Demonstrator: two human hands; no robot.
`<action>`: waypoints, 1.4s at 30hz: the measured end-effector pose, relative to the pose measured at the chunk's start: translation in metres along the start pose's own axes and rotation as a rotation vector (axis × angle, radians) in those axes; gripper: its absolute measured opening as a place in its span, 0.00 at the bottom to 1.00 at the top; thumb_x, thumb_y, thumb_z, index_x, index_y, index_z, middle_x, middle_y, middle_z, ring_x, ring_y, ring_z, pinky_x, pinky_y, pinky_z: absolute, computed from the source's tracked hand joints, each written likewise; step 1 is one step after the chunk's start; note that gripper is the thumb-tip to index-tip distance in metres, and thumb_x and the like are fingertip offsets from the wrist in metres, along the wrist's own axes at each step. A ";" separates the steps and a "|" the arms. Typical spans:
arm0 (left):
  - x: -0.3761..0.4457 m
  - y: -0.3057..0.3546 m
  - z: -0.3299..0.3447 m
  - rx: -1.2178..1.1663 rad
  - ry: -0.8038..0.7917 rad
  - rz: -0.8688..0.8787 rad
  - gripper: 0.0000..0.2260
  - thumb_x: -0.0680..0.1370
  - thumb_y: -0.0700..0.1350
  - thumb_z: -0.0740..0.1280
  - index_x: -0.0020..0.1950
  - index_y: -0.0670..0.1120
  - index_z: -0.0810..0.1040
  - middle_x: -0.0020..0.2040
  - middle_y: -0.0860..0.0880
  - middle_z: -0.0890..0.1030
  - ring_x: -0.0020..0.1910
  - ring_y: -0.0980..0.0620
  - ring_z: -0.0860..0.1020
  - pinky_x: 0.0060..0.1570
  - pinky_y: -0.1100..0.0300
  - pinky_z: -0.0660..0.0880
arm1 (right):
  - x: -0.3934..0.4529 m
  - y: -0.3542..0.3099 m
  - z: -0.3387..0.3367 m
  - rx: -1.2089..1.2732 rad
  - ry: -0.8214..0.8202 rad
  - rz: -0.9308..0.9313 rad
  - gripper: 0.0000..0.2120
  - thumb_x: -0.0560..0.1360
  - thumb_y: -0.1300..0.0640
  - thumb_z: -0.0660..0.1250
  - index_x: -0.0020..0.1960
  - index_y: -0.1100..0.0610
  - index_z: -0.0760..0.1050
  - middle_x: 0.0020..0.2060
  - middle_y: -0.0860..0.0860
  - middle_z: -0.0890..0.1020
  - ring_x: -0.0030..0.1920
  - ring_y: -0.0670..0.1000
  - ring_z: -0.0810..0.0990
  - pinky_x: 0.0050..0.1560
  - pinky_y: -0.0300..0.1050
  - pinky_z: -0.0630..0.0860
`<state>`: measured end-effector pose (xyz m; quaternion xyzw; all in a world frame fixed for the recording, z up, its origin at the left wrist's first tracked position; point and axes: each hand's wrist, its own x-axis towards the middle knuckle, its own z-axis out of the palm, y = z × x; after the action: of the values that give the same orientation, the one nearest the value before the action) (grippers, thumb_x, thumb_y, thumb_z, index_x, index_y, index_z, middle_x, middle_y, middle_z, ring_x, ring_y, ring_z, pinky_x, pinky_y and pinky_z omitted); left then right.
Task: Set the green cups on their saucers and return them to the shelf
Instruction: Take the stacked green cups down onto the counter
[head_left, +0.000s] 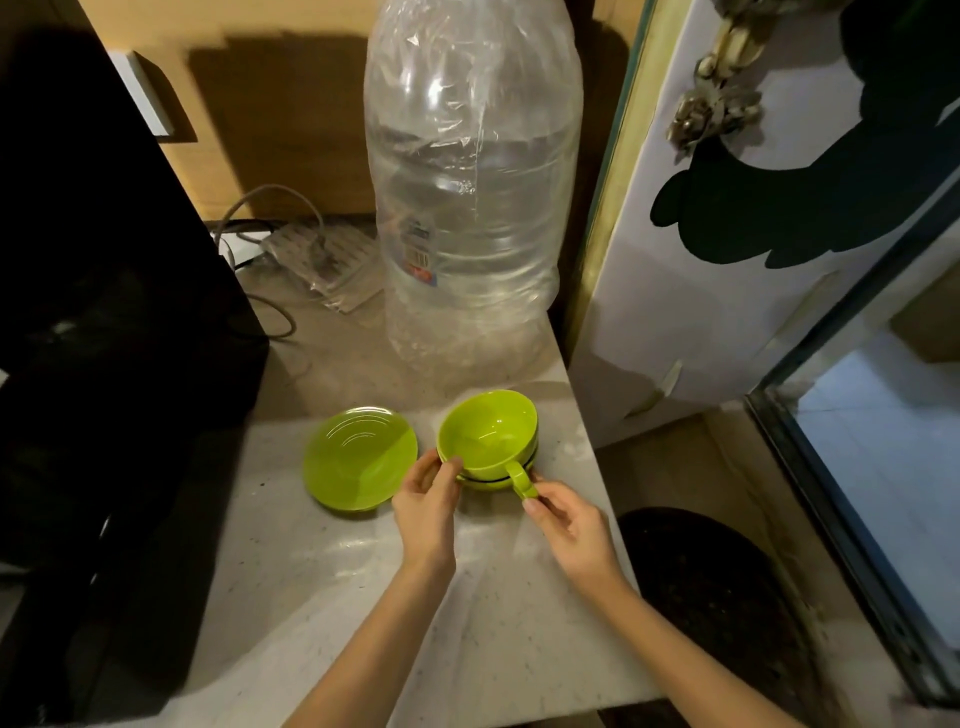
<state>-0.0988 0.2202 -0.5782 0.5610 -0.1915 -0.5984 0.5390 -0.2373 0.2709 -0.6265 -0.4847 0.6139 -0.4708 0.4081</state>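
Both hands pinch the green cup (487, 434): left hand (427, 500) at its rim, right hand (569, 519) at the handle (pointing toward the person), near the table's (322, 571) right edge; a bare saucer (358, 457) lies leftward.

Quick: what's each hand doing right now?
Left hand: fingertips pinching the rim of the green cup.
Right hand: fingertips on the cup's handle.

Pale speckled countertop (498, 623) — the supporting surface. Resting directly on it: an empty green saucer (358, 460) at centre; a green cup (488, 434) on its stacked saucers just to the right; a large clear water bottle (470, 208) behind — upright; a power strip (322, 254) at rear left.
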 end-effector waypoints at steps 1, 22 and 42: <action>0.000 -0.001 -0.001 0.013 -0.007 0.002 0.15 0.73 0.35 0.66 0.59 0.36 0.72 0.42 0.46 0.78 0.43 0.50 0.75 0.46 0.58 0.73 | 0.000 0.001 -0.001 -0.010 -0.002 -0.001 0.11 0.73 0.59 0.66 0.44 0.42 0.77 0.45 0.42 0.83 0.46 0.37 0.80 0.49 0.31 0.74; -0.001 0.015 -0.009 0.347 -0.270 -0.069 0.12 0.78 0.47 0.61 0.61 0.49 0.71 0.57 0.51 0.74 0.62 0.49 0.71 0.63 0.54 0.66 | 0.014 -0.017 -0.018 -0.096 -0.153 0.126 0.10 0.72 0.64 0.68 0.53 0.59 0.77 0.48 0.54 0.82 0.49 0.48 0.79 0.46 0.28 0.73; 0.029 0.099 -0.101 0.996 -0.166 0.427 0.27 0.69 0.45 0.73 0.66 0.45 0.70 0.68 0.46 0.71 0.66 0.50 0.70 0.64 0.56 0.66 | 0.068 -0.131 0.058 -0.588 -0.310 -0.330 0.18 0.72 0.62 0.63 0.62 0.62 0.72 0.59 0.60 0.78 0.62 0.57 0.74 0.58 0.39 0.62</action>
<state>0.0386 0.1986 -0.5392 0.6479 -0.6032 -0.3550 0.3007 -0.1675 0.1820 -0.5147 -0.7392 0.5674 -0.2548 0.2584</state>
